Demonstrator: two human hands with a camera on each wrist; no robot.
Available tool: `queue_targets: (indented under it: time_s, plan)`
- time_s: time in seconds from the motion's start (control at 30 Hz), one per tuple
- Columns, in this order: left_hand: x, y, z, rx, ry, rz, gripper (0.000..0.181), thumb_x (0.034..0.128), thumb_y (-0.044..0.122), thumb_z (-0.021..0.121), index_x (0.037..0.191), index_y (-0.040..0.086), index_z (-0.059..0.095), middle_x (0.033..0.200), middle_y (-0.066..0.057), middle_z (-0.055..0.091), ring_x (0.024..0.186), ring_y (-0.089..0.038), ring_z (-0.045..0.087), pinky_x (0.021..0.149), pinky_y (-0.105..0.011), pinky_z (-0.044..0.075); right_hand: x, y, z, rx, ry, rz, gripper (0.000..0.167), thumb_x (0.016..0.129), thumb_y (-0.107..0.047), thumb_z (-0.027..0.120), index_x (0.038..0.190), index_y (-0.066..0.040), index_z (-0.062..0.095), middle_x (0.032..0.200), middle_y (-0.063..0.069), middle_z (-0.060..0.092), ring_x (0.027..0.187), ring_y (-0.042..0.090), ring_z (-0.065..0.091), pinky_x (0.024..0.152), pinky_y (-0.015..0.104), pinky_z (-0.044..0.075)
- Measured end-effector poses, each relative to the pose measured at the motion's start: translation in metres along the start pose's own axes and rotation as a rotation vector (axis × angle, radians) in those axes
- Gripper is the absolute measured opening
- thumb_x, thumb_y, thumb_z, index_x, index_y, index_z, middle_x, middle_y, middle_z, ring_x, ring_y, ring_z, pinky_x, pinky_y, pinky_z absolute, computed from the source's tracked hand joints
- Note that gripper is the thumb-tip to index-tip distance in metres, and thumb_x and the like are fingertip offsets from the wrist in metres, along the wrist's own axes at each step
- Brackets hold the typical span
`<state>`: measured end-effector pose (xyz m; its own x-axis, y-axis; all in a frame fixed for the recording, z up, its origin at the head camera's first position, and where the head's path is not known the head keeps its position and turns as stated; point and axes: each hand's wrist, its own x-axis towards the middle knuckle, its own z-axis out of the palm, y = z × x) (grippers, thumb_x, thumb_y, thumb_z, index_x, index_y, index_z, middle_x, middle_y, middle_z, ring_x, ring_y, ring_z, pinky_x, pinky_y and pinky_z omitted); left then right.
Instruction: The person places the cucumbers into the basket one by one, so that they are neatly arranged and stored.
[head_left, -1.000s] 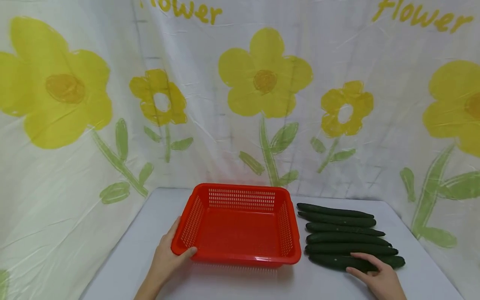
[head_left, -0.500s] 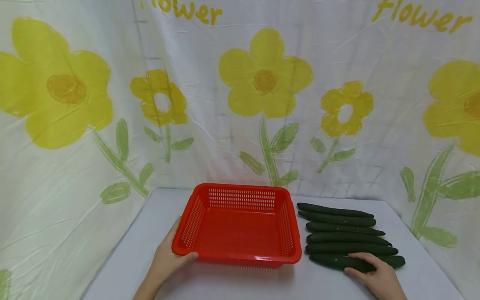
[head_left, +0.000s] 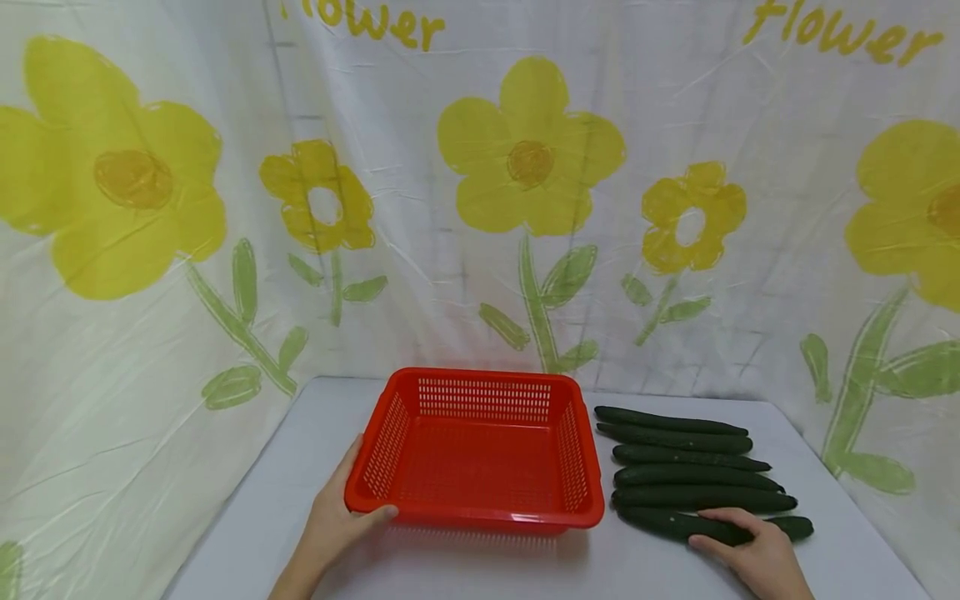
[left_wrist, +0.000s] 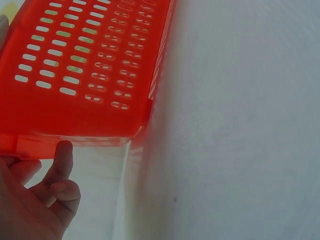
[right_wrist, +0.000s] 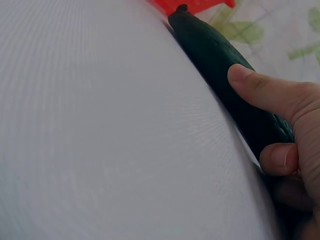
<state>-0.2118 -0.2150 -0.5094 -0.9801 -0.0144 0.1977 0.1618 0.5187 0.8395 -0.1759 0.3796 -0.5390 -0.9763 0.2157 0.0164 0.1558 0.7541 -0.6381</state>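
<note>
A red plastic basket (head_left: 480,518) with slotted walls stands mid-table, nothing inside it. My left hand (head_left: 330,521) holds its near left corner, thumb over the front rim and fingers along the outer left side. In the left wrist view, the fingertips (left_wrist: 63,150) meet the basket's rim from outside. Several dark green cucumbers lie side by side at the basket's right. Around the nearest cucumber (head_left: 660,522), my right hand (head_left: 757,554) has its thumb on the near side and fingers over the top. The right wrist view shows this cucumber (right_wrist: 207,50) against the thumb and a curled finger.
The other cucumbers (head_left: 697,475) run in a row behind the held one, close together. A white table (head_left: 465,575) carries everything. Behind it hangs a pale curtain (head_left: 420,292) with yellow flowers.
My right hand has settled a little more around the nearest cucumber, which has shifted very slightly to the right. My left thumb has slid slightly right on the basket's rim.
</note>
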Motion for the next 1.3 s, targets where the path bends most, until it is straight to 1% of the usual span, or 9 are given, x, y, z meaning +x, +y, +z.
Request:
queue_targets:
  time_s: [0.17,0.47,0.6,0.67,0.73,0.83,0.93,1.1,1.3]
  plan:
    - [-0.001,0.000,0.000,0.002,0.003,0.012,0.118,0.0788,0.037,0.093,0.170,0.013,0.023,0.167,-0.015,0.041,0.134,-0.034,0.057,0.088,-0.024,0.054,-0.002,-0.004,-0.001,0.007,0.008,0.007,0.065,0.075,-0.057,0.092,0.119,-0.011,0.081,0.127,0.016,0.075,0.119,0.043,0.067,0.101,0.060,0.052]
    - [-0.002,0.003,-0.001,0.008,0.002,-0.001,0.118,0.0790,0.038,0.093,0.170,0.012,0.023,0.167,-0.015,0.041,0.134,-0.034,0.056,0.090,-0.026,0.055,-0.004,-0.010,-0.004,0.025,-0.003,0.033,0.068,0.077,-0.060,0.089,0.123,-0.011,0.080,0.132,0.018,0.073,0.126,0.048,0.062,0.102,0.064,0.050]
    - [-0.002,0.003,-0.001,0.005,-0.001,-0.007,0.118,0.0791,0.038,0.093,0.170,0.013,0.022,0.168,-0.015,0.040,0.135,-0.034,0.056,0.090,-0.027,0.055,-0.003,-0.010,-0.007,0.023,-0.015,0.046,0.070,0.078,-0.062,0.088,0.125,-0.011,0.079,0.136,0.019,0.071,0.119,0.043,0.066,0.096,0.056,0.056]
    - [-0.002,0.003,-0.001,0.005,-0.002,-0.006,0.118,0.0792,0.039,0.093,0.170,0.013,0.022,0.168,-0.015,0.040,0.135,-0.035,0.056,0.091,-0.029,0.057,-0.003,-0.011,-0.009,0.062,-0.016,0.081,0.072,0.078,-0.061,0.088,0.129,-0.011,0.077,0.126,0.017,0.075,0.095,0.032,0.070,0.081,0.045,0.059]
    - [-0.002,0.003,-0.001,0.004,-0.001,-0.002,0.118,0.0793,0.038,0.093,0.170,0.013,0.022,0.168,-0.015,0.040,0.135,-0.035,0.056,0.091,-0.030,0.057,-0.003,-0.014,-0.011,0.121,-0.023,0.127,0.077,0.078,-0.061,0.089,0.134,-0.010,0.074,0.101,0.013,0.078,0.071,0.022,0.064,0.065,0.037,0.056]
    - [-0.001,0.003,-0.001,0.002,-0.005,-0.003,0.118,0.0797,0.038,0.092,0.171,0.013,0.021,0.168,-0.015,0.040,0.135,-0.035,0.056,0.091,-0.032,0.058,-0.001,-0.021,-0.018,0.214,-0.013,0.173,0.082,0.078,-0.059,0.089,0.141,-0.010,0.069,0.063,0.000,0.061,0.046,0.016,0.045,0.050,0.033,0.047]
    - [-0.001,0.002,-0.002,0.003,-0.003,0.003,0.118,0.0799,0.037,0.093,0.170,0.013,0.021,0.168,-0.015,0.040,0.134,-0.035,0.056,0.091,-0.029,0.057,0.004,-0.030,-0.027,0.230,0.005,0.151,0.081,0.080,-0.058,0.088,0.142,-0.010,0.067,0.050,-0.002,0.045,0.043,0.015,0.043,0.048,0.034,0.046]
    - [-0.001,0.001,-0.002,0.011,0.003,0.015,0.117,0.0798,0.035,0.093,0.170,0.012,0.022,0.168,-0.015,0.039,0.136,-0.035,0.056,0.091,-0.024,0.053,0.014,-0.045,-0.037,0.206,0.042,0.081,0.077,0.085,-0.057,0.086,0.141,-0.008,0.068,0.050,-0.003,0.045,0.045,0.013,0.041,0.048,0.033,0.042]
    - [-0.002,0.002,-0.001,0.003,0.002,0.013,0.116,0.0801,0.035,0.093,0.170,0.012,0.023,0.167,-0.015,0.041,0.135,-0.035,0.057,0.090,-0.024,0.053,0.033,-0.063,-0.043,0.291,0.052,0.057,0.077,0.085,-0.056,0.086,0.143,-0.008,0.066,0.047,-0.005,0.042,0.044,0.012,0.040,0.046,0.034,0.043]
